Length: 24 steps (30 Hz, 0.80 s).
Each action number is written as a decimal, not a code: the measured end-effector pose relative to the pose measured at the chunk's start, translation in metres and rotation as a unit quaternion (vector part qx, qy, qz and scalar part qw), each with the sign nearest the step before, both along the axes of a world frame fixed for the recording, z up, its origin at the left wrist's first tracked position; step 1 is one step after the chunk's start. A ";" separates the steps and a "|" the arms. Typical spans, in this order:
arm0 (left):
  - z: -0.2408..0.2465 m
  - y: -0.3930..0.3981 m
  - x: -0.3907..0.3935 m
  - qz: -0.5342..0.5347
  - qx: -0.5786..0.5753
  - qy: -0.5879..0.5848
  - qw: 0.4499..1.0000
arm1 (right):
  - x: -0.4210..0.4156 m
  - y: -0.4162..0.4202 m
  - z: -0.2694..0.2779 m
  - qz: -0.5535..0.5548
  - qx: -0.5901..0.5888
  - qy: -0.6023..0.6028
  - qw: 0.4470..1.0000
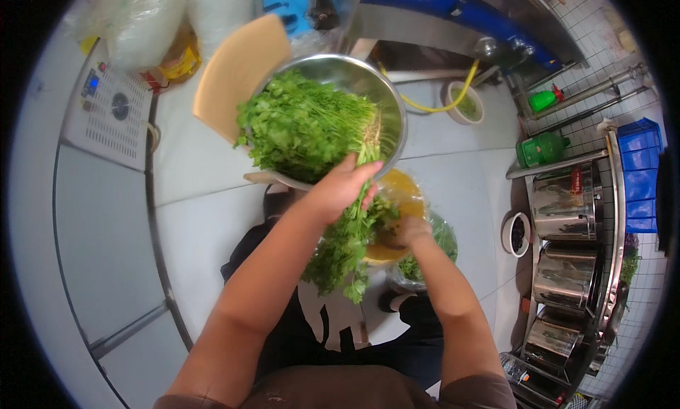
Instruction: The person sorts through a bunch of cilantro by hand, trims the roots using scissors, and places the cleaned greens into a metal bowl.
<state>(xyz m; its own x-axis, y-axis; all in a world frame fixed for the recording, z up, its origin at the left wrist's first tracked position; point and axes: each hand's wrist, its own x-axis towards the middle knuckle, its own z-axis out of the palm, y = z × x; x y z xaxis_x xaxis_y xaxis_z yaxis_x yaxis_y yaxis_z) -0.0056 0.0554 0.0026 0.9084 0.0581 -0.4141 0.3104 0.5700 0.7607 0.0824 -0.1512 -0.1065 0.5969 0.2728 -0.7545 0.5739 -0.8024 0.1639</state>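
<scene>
My left hand (348, 188) is closed around the stems of a bunch of leafy green herbs (340, 255), probably coriander. Its leaves hang down towards my lap, while its stem ends point up over the rim of a steel bowl (390, 74). Inside that bowl lies a large heap of the same herbs (308, 122), roots to the right. My right hand (411, 229) is blurred, low over a yellow container (406, 188) lined with clear plastic. Some darker leaves (388, 217) are by its fingers; whether it grips them is unclear.
The bowl rests on a wooden chair (239, 79). Beside my right forearm is a plastic bag of greens (443, 239). On the tiled floor are a bowl with green bits (467, 103) and a bowl of dark pieces (516, 234). Steel pots (566, 201) line the right-hand rack; a yellow hose (441, 109) curves ahead.
</scene>
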 end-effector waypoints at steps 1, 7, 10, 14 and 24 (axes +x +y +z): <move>0.000 -0.004 0.001 -0.002 0.002 -0.001 1.000 | -0.005 -0.003 0.036 0.026 0.020 0.008 0.999; -0.011 -0.016 0.002 -0.036 0.017 -0.063 0.997 | -0.014 -0.083 0.082 -0.205 0.172 0.175 0.948; -0.014 -0.020 0.003 -0.033 0.051 -0.037 0.997 | -0.051 -0.113 0.084 -0.411 0.410 0.305 0.755; -0.027 -0.023 0.006 -0.072 0.088 -0.051 0.992 | -0.087 -0.103 0.065 -0.460 0.595 0.330 0.570; -0.027 -0.037 0.008 -0.252 0.236 -0.080 0.935 | -0.090 -0.099 0.059 -0.300 0.519 0.198 0.776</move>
<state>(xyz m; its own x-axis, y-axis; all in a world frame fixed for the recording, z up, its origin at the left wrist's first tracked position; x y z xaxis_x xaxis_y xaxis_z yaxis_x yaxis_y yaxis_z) 0.0022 0.0179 -0.0243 0.9179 -0.2516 -0.3068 0.3099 -0.0279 0.9503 -0.0077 -0.2498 -0.0474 0.6279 0.6196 -0.4709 -0.1128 -0.5262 -0.8429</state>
